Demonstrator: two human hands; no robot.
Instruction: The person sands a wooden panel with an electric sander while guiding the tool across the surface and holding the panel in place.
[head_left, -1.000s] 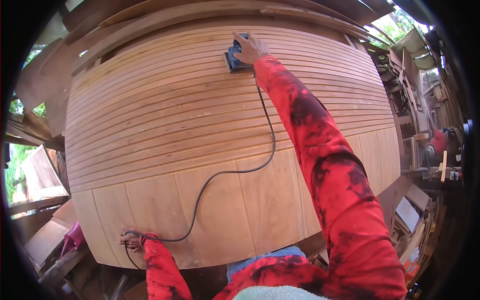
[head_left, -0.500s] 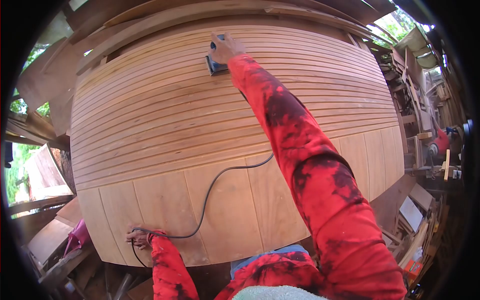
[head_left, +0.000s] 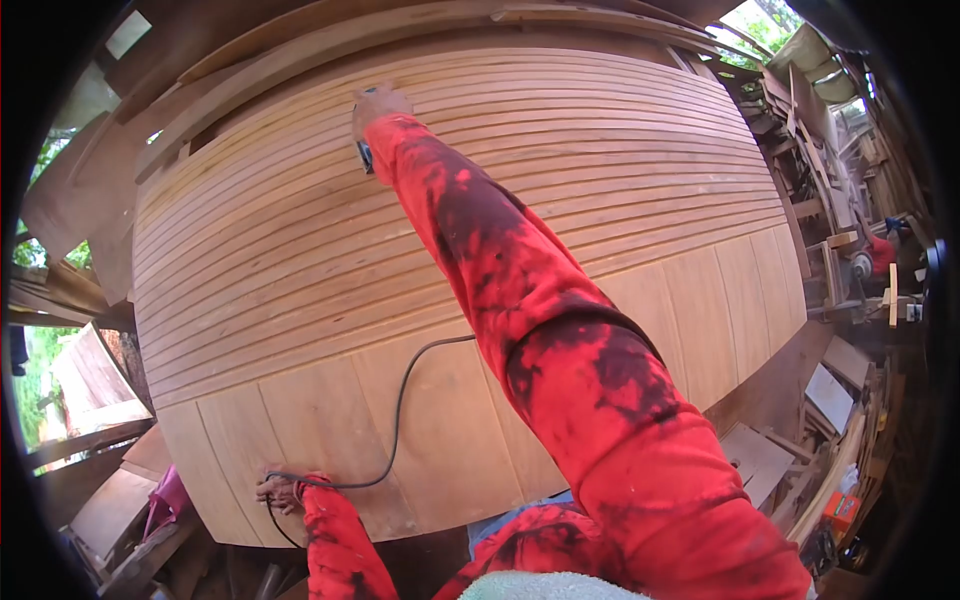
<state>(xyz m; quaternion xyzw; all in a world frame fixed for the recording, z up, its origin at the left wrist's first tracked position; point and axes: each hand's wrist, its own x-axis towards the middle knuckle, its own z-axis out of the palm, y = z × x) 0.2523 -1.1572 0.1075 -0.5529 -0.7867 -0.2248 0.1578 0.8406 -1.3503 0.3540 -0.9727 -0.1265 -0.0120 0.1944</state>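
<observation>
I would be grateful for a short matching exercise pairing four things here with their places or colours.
1. Right hand
2. Left hand
3. Cord
4. Right sleeve

A. Dark, curving over smooth boards
B. Red with dark blotches
C. Near the panel's far edge, above the grooves
D. By the panel's near edge

Pairs: 1-C, 2-D, 3-A, 4-B.

Pink item point(head_left: 168, 498) sits L, orange box point(head_left: 843, 508) nr wood scraps point(head_left: 758, 460) R.

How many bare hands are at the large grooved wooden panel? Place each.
2. The right hand is on the blue handheld sander, towards the panel's far edge; the left hand is at its near edge, on the left, with the thin dark cord across it.
</observation>
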